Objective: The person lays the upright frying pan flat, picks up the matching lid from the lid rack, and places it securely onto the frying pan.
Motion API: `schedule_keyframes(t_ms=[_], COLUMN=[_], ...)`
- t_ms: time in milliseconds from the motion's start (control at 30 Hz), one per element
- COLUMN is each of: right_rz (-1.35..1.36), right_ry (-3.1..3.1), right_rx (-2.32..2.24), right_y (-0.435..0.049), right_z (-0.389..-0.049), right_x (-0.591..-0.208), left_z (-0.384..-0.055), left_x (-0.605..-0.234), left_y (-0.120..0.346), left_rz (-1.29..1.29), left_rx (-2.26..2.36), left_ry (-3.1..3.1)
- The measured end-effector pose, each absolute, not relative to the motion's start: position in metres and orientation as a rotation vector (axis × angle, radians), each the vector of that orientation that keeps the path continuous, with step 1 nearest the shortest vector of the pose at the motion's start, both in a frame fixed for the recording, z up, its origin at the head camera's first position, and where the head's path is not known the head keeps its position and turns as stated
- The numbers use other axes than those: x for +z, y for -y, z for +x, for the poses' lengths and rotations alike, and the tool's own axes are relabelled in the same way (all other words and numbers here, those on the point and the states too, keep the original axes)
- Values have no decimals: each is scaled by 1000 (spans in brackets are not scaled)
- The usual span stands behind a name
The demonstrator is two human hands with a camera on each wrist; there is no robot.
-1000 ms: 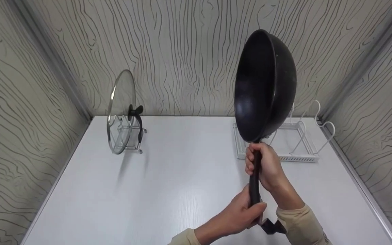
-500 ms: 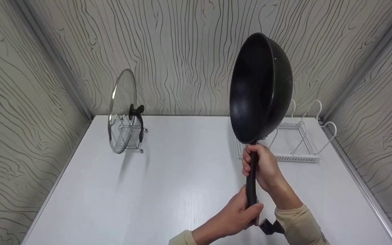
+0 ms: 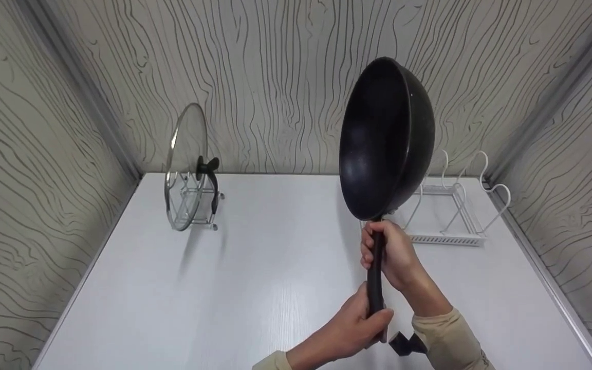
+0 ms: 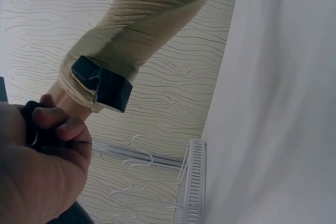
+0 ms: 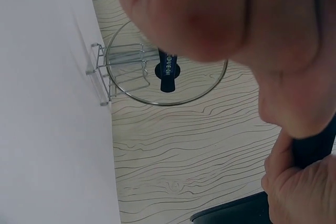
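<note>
Pan (image 3: pixel 386 139) was gripped by left hand (image 3: pixel 355 324) and right hand (image 3: pixel 400 255).
White rack (image 3: pixel 447 240) was partly hidden, left end probably behind pan; pan had been shifted slightly left.

From the head we look down over the worktop (image 3: pixel 275 257), sharing the white rack (image 3: pixel 447 240) with our rightward close-up by the left grip (image 3: pixel 350 324) and the glass lid (image 3: pixel 186 167) with our leftward one by the right grip (image 3: pixel 393 254).

1 ea. pan (image 3: pixel 386 144), lid (image 3: pixel 185 167); 2 racks (image 3: pixel 447 240) (image 3: pixel 202 222)
</note>
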State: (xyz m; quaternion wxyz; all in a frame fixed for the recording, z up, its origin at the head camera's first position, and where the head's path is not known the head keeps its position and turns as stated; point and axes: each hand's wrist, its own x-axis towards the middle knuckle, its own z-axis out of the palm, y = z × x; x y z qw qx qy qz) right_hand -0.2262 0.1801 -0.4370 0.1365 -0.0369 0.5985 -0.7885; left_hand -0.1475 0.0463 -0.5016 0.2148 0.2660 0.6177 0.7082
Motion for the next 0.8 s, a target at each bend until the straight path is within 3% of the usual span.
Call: schedule_keyframes(t_ms=[800], right_rz=[-64], right_ry=[-1634], right_rx=[-2282], right_y=[-171], right_z=[-232], right_x=[-454], left_z=[-146], left_x=[-511], left_y=[-38], left_rz=[678], left_rx=[2011], left_ry=[-1662])
